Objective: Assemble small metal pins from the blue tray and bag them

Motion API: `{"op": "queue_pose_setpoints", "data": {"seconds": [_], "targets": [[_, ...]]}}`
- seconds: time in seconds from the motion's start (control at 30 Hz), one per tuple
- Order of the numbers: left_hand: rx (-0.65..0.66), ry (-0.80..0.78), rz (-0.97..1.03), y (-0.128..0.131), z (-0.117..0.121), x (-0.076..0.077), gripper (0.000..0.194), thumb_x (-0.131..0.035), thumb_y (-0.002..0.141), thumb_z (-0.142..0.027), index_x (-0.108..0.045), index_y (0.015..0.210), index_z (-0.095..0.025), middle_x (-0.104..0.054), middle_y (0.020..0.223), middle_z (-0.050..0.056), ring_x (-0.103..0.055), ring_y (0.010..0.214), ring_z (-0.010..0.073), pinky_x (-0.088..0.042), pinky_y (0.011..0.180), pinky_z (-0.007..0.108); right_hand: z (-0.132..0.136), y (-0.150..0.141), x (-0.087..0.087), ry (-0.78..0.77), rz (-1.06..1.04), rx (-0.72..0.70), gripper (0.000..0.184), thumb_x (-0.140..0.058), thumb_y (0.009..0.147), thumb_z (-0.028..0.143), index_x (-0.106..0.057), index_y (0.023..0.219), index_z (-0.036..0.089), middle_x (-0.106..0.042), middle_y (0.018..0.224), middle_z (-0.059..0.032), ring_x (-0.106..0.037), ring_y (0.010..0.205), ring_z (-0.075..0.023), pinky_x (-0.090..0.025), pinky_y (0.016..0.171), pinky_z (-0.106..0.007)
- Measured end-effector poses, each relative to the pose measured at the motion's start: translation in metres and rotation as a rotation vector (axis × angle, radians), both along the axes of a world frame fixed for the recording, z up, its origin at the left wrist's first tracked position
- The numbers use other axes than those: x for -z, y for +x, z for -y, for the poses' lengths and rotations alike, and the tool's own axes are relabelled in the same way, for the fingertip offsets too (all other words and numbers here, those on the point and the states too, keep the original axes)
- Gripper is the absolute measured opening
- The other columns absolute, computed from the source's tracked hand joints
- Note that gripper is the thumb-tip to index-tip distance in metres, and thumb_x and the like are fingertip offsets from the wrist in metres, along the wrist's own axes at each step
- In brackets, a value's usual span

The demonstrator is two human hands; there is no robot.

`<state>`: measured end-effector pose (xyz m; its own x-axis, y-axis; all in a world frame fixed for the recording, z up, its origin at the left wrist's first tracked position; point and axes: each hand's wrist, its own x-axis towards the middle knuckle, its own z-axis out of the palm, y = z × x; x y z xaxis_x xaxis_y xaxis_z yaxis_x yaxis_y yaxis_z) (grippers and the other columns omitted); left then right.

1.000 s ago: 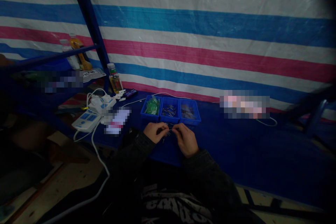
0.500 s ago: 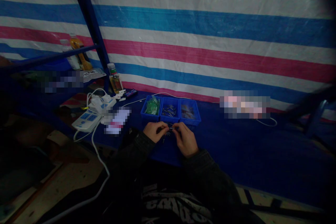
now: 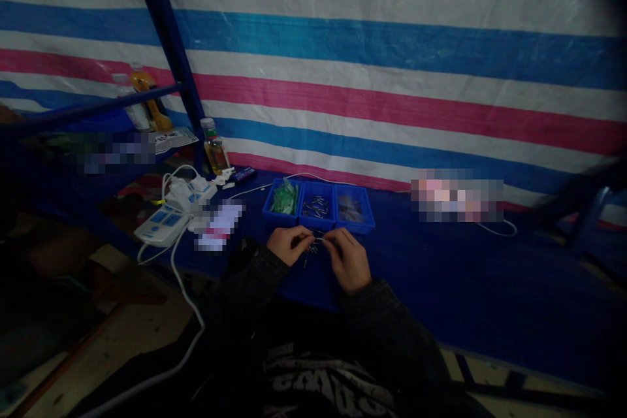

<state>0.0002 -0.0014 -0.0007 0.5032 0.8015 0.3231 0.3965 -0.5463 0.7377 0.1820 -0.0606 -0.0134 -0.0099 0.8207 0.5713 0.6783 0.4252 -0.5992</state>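
Observation:
My left hand (image 3: 290,245) and my right hand (image 3: 351,261) face each other just in front of the blue bins. Between their pinched fingertips runs a thin, pale, rod-like piece (image 3: 318,238), too small to name. Both hands are closed on it, one at either end. Several small slim pieces (image 3: 313,249) lie on the blue tabletop below the fingers. Of the three bins, the left bin (image 3: 280,223) holds green plastic-like bits and the middle bin (image 3: 317,221) thin dark metal-looking pieces. In the right bin (image 3: 356,228) are brownish clear bits that I cannot make out.
To the left, white power strips (image 3: 161,225) with plugs and cables lie near a blurred-out phone-like thing (image 3: 219,225). Behind them stands a bottle (image 3: 215,149) beside a blue metal post (image 3: 169,39). A pixelated object (image 3: 455,196) rests at the right, before a striped tarp (image 3: 392,65).
My right fingertips have moved slightly to the right, so the gap between the two pinches is a little wider. My left hand is almost unchanged.

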Motion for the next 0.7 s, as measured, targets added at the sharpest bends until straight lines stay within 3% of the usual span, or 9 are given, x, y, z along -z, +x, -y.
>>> {"op": "queue_pose_setpoints", "data": {"seconds": [0.3,0.47,0.7], "targets": [[-0.009,-0.003,0.013,0.0,0.002,-0.002,0.022,-0.058,0.092,-0.034,-0.07,0.088,-0.016,-0.072,0.067,0.0,-0.066,0.06,0.011,-0.046,0.059,0.018,0.001,0.001,0.001,-0.013,0.022,0.058,0.019,-0.045,0.098,0.027,-0.062,0.089,0.022,-0.064,0.089,-0.0037,-0.062,0.082,-0.0169,-0.046,0.079,-0.027],[-0.081,0.0,0.03,-0.001,0.001,-0.003,0.022,-0.059,0.091,-0.035,-0.071,0.087,-0.017,-0.072,0.067,0.0,-0.064,0.058,0.011,-0.045,0.056,0.018,0.0,0.004,-0.002,0.02,-0.014,0.136,0.023,-0.043,0.099,0.029,-0.061,0.086,0.021,-0.064,0.083,-0.0034,-0.062,0.078,-0.0171,-0.045,0.074,-0.028],[-0.176,0.021,0.043,-0.003,-0.002,-0.001,0.024,-0.058,0.091,-0.036,-0.07,0.088,-0.017,-0.07,0.063,0.0,-0.062,0.054,0.0109,-0.044,0.055,0.019,-0.029,0.001,-0.021,0.013,-0.027,0.326,0.032,-0.045,0.098,0.041,-0.069,0.091,0.02,-0.071,0.083,-0.0054,-0.065,0.074,-0.0182,-0.044,0.071,-0.027]]}}
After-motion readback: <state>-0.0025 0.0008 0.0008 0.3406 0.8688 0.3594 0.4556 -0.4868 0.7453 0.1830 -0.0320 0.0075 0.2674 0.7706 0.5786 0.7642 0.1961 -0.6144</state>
